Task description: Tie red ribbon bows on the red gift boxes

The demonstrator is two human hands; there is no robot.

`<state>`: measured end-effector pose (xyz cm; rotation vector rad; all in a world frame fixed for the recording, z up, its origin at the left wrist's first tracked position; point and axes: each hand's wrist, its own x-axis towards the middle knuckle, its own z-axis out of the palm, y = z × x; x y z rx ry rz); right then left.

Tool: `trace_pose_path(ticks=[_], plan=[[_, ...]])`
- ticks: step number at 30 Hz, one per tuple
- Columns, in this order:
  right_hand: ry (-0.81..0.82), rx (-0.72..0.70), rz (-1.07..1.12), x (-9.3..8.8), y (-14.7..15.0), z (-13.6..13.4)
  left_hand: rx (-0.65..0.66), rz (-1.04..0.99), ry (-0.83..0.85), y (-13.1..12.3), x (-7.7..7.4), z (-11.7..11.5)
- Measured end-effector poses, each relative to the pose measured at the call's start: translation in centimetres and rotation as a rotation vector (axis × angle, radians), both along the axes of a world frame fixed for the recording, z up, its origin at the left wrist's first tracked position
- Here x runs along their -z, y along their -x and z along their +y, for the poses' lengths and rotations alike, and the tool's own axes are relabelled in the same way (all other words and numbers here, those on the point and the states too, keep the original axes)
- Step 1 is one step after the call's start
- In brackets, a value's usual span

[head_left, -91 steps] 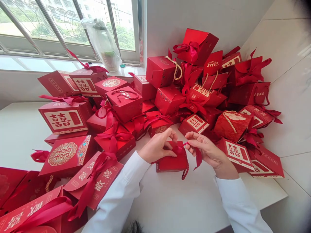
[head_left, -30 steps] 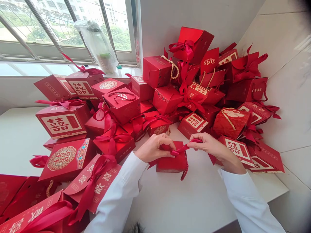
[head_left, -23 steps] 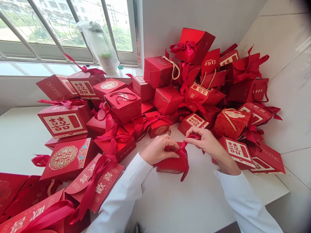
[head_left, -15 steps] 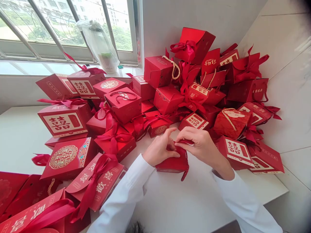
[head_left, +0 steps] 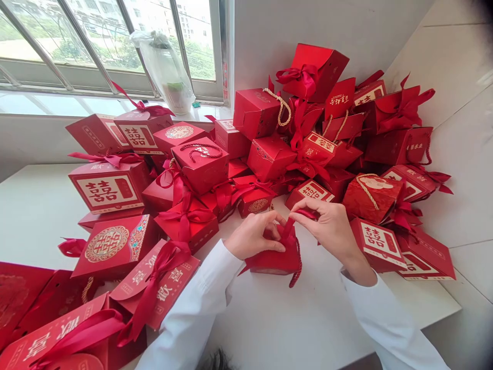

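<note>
A small red gift box (head_left: 275, 263) rests on the white table in front of me, with a dark red twisted cord (head_left: 297, 267) hanging from its right end. Curled over the box top, my left hand (head_left: 254, 237) has its thumb along the lid and its fingers closed at the base of a red ribbon (head_left: 288, 229). My right hand (head_left: 327, 225) pinches the same ribbon between thumb and fingers, just above and right of the box. Part of the ribbon is hidden behind my fingers.
Red gift boxes with ribbons and cords are heaped behind, such as a box with a gold cord (head_left: 372, 198). More boxes (head_left: 157, 285) lie left. A bagged cup (head_left: 171, 85) stands on the windowsill. The white table (head_left: 265, 324) ends at front right.
My right hand has drawn the ribbon up and right, so a stretch of it now shows between my hands. My left hand stays on the box. The view has shifted slightly.
</note>
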<state>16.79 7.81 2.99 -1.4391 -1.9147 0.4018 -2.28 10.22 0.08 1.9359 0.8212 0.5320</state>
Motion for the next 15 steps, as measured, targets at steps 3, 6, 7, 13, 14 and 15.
trace_pose_path(ticks=[3, 6, 7, 13, 14, 15], plan=[[0.257, 0.076, 0.233, 0.7, -0.7, 0.6, -0.004, -0.053, 0.005, 0.5, 0.2, 0.4], [0.543, 0.005, 0.581, 1.7, -1.6, 1.4, 0.026, -0.087, -0.026, 0.8, 0.4, 0.6], [0.617, -0.023, 0.665, 1.9, -1.8, 1.6, 0.047, -0.092, -0.037, 0.9, 0.5, 0.7], [0.830, -0.096, 0.872, 2.2, -2.9, 1.6, 0.136, -0.104, -0.069, 1.3, 0.5, 1.0], [0.836, -0.100, 0.884, 2.2, -3.0, 1.6, 0.155, -0.115, -0.068, 1.4, 0.5, 1.0], [0.829, -0.100, 0.879, 2.2, -3.1, 1.6, 0.174, -0.130, -0.066, 1.5, 0.5, 1.1]])
